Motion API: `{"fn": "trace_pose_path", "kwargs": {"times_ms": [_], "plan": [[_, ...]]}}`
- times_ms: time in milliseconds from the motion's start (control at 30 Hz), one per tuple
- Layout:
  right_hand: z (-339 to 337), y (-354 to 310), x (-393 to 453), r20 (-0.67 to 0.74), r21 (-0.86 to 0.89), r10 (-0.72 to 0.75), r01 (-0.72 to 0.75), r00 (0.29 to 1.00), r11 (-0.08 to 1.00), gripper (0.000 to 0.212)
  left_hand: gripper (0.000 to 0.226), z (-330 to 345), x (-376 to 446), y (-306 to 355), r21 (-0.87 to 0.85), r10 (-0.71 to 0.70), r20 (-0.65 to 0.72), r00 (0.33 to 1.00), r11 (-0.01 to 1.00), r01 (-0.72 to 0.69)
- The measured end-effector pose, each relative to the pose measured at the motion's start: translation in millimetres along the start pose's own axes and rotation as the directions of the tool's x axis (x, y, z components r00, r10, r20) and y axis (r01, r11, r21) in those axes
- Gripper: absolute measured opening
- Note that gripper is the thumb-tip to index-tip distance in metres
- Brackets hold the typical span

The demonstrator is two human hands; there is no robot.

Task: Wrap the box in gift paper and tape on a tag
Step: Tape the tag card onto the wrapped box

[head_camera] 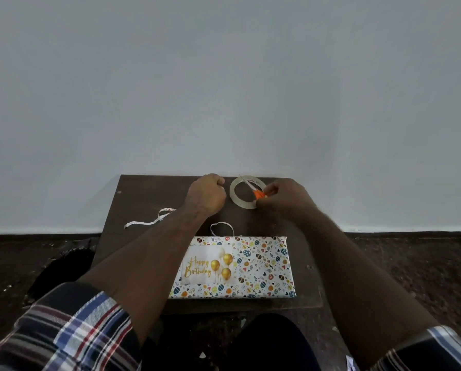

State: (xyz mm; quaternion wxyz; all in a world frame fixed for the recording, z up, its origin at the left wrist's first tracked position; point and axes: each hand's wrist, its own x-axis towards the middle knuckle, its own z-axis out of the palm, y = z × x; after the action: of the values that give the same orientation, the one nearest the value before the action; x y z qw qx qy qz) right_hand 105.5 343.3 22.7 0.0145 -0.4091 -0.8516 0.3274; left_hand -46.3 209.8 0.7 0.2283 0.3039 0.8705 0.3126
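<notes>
- Two hands at the far edge of the dark counter (pixel 143 194), both with fingers curled.
- Left hand (pixel 206 194): fisted just left of the tape roll (pixel 246 192); whether anything is pinched cannot be told.
- Right hand (pixel 282 198): gripping orange-handled scissors (pixel 258 194), blades lying across the tape roll.
- Wrapped box (pixel 261 266) flat on the near part of the counter, between the forearms.
- "Happy Birthday" tag (pixel 208 265) on its left half.
- Loose ribbon scraps (pixel 149 222) to the left.
</notes>
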Motion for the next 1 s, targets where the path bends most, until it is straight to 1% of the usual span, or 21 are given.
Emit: {"fn": "trace_pose_path", "kwargs": {"times_ms": [67, 167, 233, 300, 367, 433, 500, 533, 600, 667, 700, 767, 833, 900, 933, 1000], "plan": [[8.4, -0.4, 11.0, -0.085, -0.032, -0.02, 0.018, 0.996, 0.999, 0.031, 0.036, 2.3, 3.2, 5.4, 0.029, 0.004, 0.029, 1.0, 1.0, -0.004], [17.8, 1.2, 23.6, -0.128, -0.099, -0.055, 0.042, 0.99, 0.994, 0.036, 0.038, 4.3, 6.8, 9.6, 0.051, -0.001, 0.059, 0.998, 0.999, -0.002], [23.1, 3.8, 30.5, -0.122, -0.135, -0.073, 0.056, 0.99, 0.989, 0.038, 0.038, 4.2, 10.0, 10.3, 0.057, -0.005, 0.056, 0.998, 0.998, 0.002], [27.8, 3.8, 33.6, -0.087, -0.177, -0.074, 0.058, 0.993, 0.982, 0.04, 0.036, 5.0, 13.6, 10.9, 0.07, -0.01, 0.052, 0.999, 0.998, 0.007], [27.8, 4.5, 34.1, -0.07, -0.166, -0.072, 0.06, 0.995, 0.984, 0.041, 0.032, 5.4, 16.1, 12.7, 0.078, -0.014, 0.053, 0.999, 0.997, 0.01], [24.4, 7.9, 32.5, -0.12, -0.087, -0.05, 0.039, 0.992, 0.995, 0.036, 0.029, 6.3, 19.3, 14.4, 0.079, -0.026, 0.058, 0.998, 0.997, 0.021], [21.7, 14.1, 31.3, -0.17, -0.021, 0.056, -0.06, 0.984, 0.998, 0.034, 0.028, 7.4, 22.6, 15.7, 0.082, -0.035, 0.072, 0.997, 0.996, 0.029], [22.0, 16.3, 31.1, -0.163, -0.001, 0.124, -0.126, 0.979, 0.992, 0.038, 0.029, 7.9, 24.4, 17.1, 0.08, -0.04, 0.081, 0.996, 0.996, 0.034], [25.3, 19.0, 31.3, -0.101, 0.043, 0.22, -0.217, 0.97, 0.975, 0.044, 0.028, 8.4, 27.9, 20.7, 0.063, -0.058, 0.109, 0.992, 0.997, 0.051], [29.1, 16.0, 29.9, -0.057, 0.1, 0.259, -0.252, 0.964, 0.962, 0.044, 0.013, 8.1, 30.2, 25.7, 0.016, -0.086, 0.122, 0.989, 0.996, 0.085], [31.2, 14.2, 29.1, -0.049, 0.132, 0.264, -0.256, 0.963, 0.958, 0.043, 0.01, 9.4, 32.7, 26.2, -0.028, -0.103, 0.13, 0.986, 0.994, 0.107], [34.4, 10.5, 29.0, -0.051, 0.188, 0.267, -0.254, 0.962, 0.949, 0.041, 0.013, 12.1, 38.9, 26.0, -0.143, -0.15, 0.148, 0.978, 0.975, 0.171], [34.9, 6.4, 27.5, -0.044, 0.258, 0.283, -0.263, 0.958, 0.93, 0.038, 0.012, 13.5, 45.0, 22.8, -0.197, -0.189, 0.155, 0.97, 0.956, 0.218], [34.3, 4.9, 25.6, -0.038, 0.367, 0.3, -0.267, 0.953, 0.891, 0.031, 0.009, 13.1, 49.1, 21.2, -0.236, -0.204, 0.166, 0.965, 0.942, 0.24], [33.4, 3.5, 24.6, -0.036, 0.449, 0.312, -0.264, 0.949, 0.854, 0.025, 0.008, 11.1, 49.7, 21.7, -0.291, -0.211, 0.161, 0.964, 0.923, 0.25], [31.6, 0.2, 23.9, -0.016, 0.641, 0.344, -0.254, 0.939, 0.724, 0.015, 0.01, 8.6, 52.5, 21.3, -0.383, -0.216, 0.141, 0.966, 0.888, 0.254]]}}
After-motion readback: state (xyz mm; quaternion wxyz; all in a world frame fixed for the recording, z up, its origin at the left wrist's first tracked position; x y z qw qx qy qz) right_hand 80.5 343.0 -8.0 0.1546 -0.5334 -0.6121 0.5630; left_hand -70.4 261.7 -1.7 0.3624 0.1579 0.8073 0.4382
